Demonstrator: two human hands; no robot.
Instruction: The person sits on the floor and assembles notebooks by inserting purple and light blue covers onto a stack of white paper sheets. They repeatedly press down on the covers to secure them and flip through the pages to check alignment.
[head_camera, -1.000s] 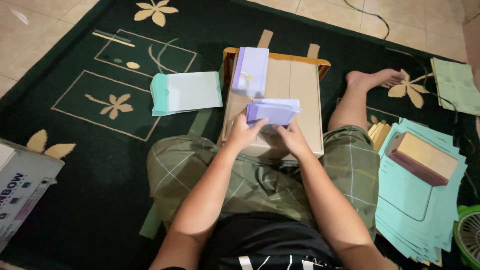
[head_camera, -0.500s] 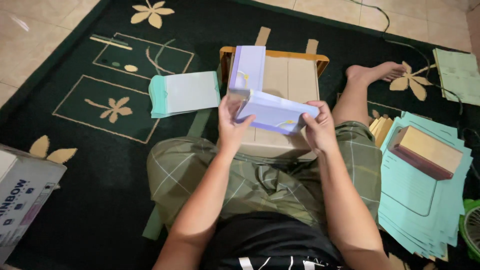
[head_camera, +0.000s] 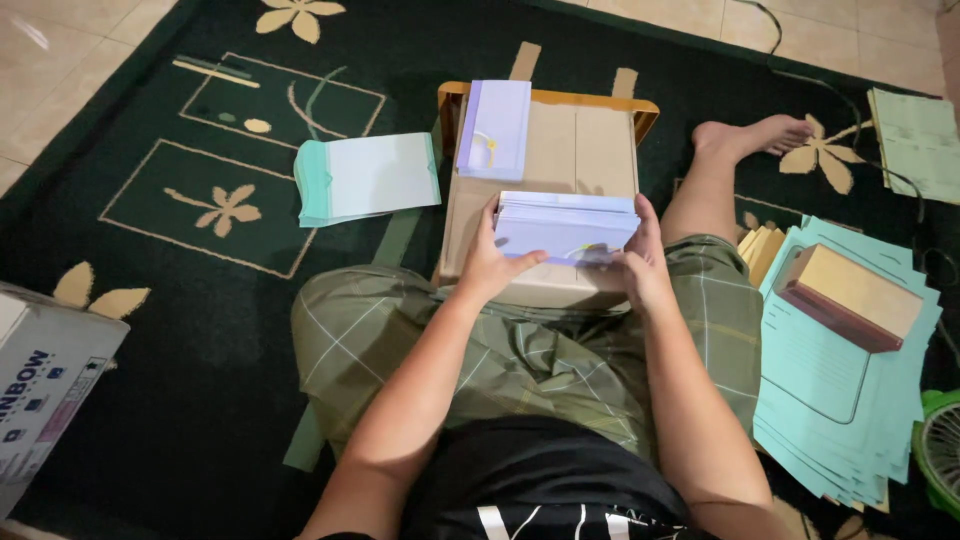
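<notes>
Two lavender stacks sat on the cardboard box (head_camera: 590, 160): one lavender stack (head_camera: 493, 128) at its far left corner, and one lavender bundle (head_camera: 566, 226) at its near edge. The left hand (head_camera: 490, 262) and right hand (head_camera: 640, 262) clamped that bundle between them, fingers curled around its ends. One white-and-teal stack (head_camera: 368, 177) lay left on the carpet (head_camera: 150, 300).

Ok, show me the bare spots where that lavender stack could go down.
Both hands hold the stack over the cardboard box, bare right of the lavender pile. The carpet is open left of the knee, below the mint-edged pile. The right is crowded: mint sheets, brown pad.
</notes>
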